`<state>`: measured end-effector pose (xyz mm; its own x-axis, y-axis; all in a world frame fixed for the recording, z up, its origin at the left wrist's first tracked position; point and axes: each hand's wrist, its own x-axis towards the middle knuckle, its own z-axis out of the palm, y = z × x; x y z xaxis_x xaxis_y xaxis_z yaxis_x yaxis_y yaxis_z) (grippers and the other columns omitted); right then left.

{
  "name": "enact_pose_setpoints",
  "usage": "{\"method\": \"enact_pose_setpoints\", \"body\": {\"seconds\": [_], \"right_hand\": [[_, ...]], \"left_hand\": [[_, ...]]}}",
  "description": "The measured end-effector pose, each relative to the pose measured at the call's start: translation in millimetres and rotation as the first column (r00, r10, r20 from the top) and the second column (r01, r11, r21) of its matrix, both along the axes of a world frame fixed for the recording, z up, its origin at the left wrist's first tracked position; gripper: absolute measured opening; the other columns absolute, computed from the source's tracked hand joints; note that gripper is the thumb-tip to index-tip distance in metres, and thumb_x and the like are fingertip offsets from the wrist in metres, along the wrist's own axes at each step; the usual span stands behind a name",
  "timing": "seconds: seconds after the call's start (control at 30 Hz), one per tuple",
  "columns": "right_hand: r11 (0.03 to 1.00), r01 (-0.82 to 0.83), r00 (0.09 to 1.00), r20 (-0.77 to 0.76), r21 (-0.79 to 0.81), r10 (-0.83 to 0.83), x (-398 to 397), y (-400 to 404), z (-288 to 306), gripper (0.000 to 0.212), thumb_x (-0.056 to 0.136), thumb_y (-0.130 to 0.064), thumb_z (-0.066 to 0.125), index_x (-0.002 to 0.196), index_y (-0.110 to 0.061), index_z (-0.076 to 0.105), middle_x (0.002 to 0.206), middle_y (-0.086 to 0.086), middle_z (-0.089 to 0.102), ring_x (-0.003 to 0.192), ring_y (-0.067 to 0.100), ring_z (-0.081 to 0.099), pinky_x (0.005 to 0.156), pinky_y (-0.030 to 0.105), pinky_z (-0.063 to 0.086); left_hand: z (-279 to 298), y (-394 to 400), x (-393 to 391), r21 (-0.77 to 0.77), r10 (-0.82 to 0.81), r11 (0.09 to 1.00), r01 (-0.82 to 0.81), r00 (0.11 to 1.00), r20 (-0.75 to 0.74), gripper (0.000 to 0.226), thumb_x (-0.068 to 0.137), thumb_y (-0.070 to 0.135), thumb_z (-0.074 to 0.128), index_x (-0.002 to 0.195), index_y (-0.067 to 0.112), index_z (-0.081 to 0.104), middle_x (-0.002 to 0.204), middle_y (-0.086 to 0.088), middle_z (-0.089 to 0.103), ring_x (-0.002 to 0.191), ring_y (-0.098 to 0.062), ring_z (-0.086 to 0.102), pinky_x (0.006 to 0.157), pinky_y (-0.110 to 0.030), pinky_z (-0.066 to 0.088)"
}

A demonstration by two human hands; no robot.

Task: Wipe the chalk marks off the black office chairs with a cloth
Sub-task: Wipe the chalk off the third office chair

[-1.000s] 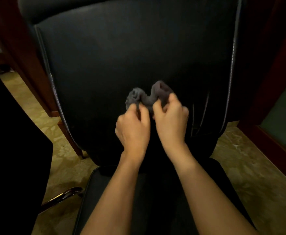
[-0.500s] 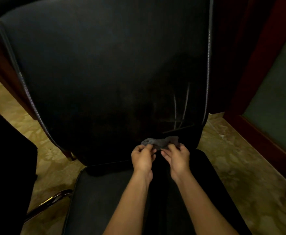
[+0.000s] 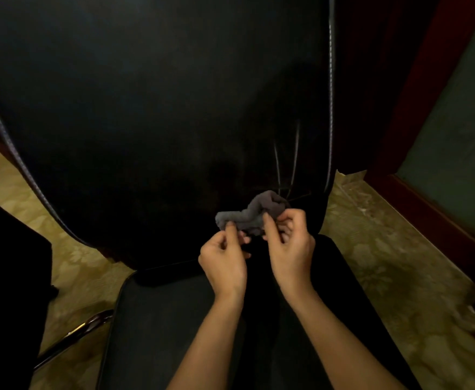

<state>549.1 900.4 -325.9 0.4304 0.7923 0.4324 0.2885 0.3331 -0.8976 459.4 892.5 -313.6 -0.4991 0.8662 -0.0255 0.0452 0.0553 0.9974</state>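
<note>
Since half a second ago, both hands have lifted the cloth (image 3: 251,213) toward the chalk marks (image 3: 287,161) low on the right of the chair backrest (image 3: 146,108). Left hand (image 3: 223,258) and right hand (image 3: 291,249) pinch the cloth's two ends, fingers curled, probably regathering it before wiping. No writing is legible.

A patterned beige floor (image 3: 385,257) spreads below. A dark red wooden frame (image 3: 416,114) stands right, bordering a grey-green panel (image 3: 461,142).
</note>
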Motion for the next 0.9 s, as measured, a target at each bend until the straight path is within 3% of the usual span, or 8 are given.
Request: {"method": "enact_pose_setpoints", "body": {"seconds": [0.13,0.2,0.3,0.4,0.57,0.77,0.83,0.9], "right_hand": [[0.993,0.054,0.993,0.112,-0.101,-0.042,13.4,5.6,-6.6,0.011,0.092,-0.023,0.069,0.087,-0.017,0.060,0.078,-0.012,0.066,0.074,0.001,0.067,0.065,0.022,0.057],[0.962,-0.057,0.982,-0.187,-0.267,0.007,13.3,8.0,-3.3,0.007,0.094,-0.017,0.067,0.089,-0.015,0.063,0.084,0.002,0.072,0.075,0.010,0.072,0.068,0.028,0.060],[0.914,-0.282,0.817,-0.572,-0.293,0.068,10.5,9.9,2.7,0.006,0.096,-0.010,0.062,0.102,-0.009,0.063,0.097,0.013,0.072,0.083,0.019,0.074,0.068,0.027,0.059],[0.888,-0.272,0.805,-0.594,-0.372,-0.002,6.7,14.0,3.1,0.006,0.096,-0.012,0.061,0.100,-0.015,0.066,0.093,0.005,0.073,0.076,0.016,0.071,0.060,0.019,0.052],[0.838,-0.321,0.711,-0.697,-0.441,-0.094,6.0,25.6,18.7,0.011,0.096,-0.006,0.054,0.091,-0.015,0.059,0.070,0.004,0.057,0.044,0.003,0.040,0.035,0.015,0.027],[0.831,-0.543,0.064,-0.993,-0.121,-0.103,16.4,24.9,38.6,0.028,0.099,-0.003,0.046,0.073,-0.012,0.046,0.056,-0.001,0.042,0.030,0.003,0.029,0.028,0.013,0.019],[0.838,-0.528,0.023,-0.989,-0.139,-0.149,14.3,30.7,24.2,0.030,0.099,0.000,0.044,0.072,-0.013,0.044,0.054,0.000,0.041,0.030,0.002,0.029,0.029,0.013,0.019],[0.821,-0.522,0.066,-0.971,-0.232,-0.231,10.2,34.3,4.8,0.030,0.098,0.003,0.041,0.072,-0.012,0.043,0.049,0.000,0.040,0.028,0.003,0.028,0.028,0.013,0.017]], "left_hand": [[2.5,-5.9,-1.2,0.063,-0.068,0.995,0.072,0.996,-0.062,0.025,0.099,0.030,0.061,0.080,0.017,0.072,0.076,0.003,0.074,0.071,-0.012,0.073,0.066,-0.033,0.058],[1.0,-4.2,0.2,0.015,-0.061,0.998,0.061,0.996,0.060,0.022,0.098,0.027,0.064,0.084,0.012,0.072,0.080,-0.001,0.076,0.078,-0.016,0.074,0.065,-0.031,0.058],[3.8,3.1,3.2,-0.069,-0.069,0.991,0.116,0.875,0.479,0.014,0.097,0.016,0.064,0.099,0.004,0.070,0.091,-0.011,0.076,0.086,-0.022,0.074,0.071,-0.026,0.058],[7.8,9.8,10.9,-0.100,-0.015,0.989,0.108,0.747,0.665,0.007,0.097,0.004,0.061,0.095,0.005,0.067,0.080,-0.008,0.071,0.073,-0.015,0.068,0.065,-0.019,0.056],[23.9,23.1,18.6,-0.255,0.099,0.958,0.127,0.690,0.717,0.025,0.101,0.008,0.053,0.077,0.014,0.056,0.059,0.003,0.049,0.042,-0.003,0.040,0.036,-0.014,0.030],[36.1,23.7,7.6,-0.105,0.090,0.952,0.289,0.066,0.994,0.051,0.098,0.008,0.036,0.048,0.011,0.043,0.046,0.005,0.031,0.030,-0.006,0.021,0.031,-0.017,0.012],[27.1,27.0,9.1,-0.145,0.137,0.950,0.277,0.051,0.989,0.050,0.097,0.006,0.035,0.048,0.013,0.040,0.045,0.005,0.028,0.030,-0.007,0.020,0.031,-0.017,0.012],[11.4,29.6,9.6,-0.243,0.210,0.932,0.270,0.144,0.967,0.046,0.100,0.005,0.031,0.055,0.016,0.034,0.041,0.004,0.025,0.026,-0.008,0.019,0.029,-0.018,0.012]]}}
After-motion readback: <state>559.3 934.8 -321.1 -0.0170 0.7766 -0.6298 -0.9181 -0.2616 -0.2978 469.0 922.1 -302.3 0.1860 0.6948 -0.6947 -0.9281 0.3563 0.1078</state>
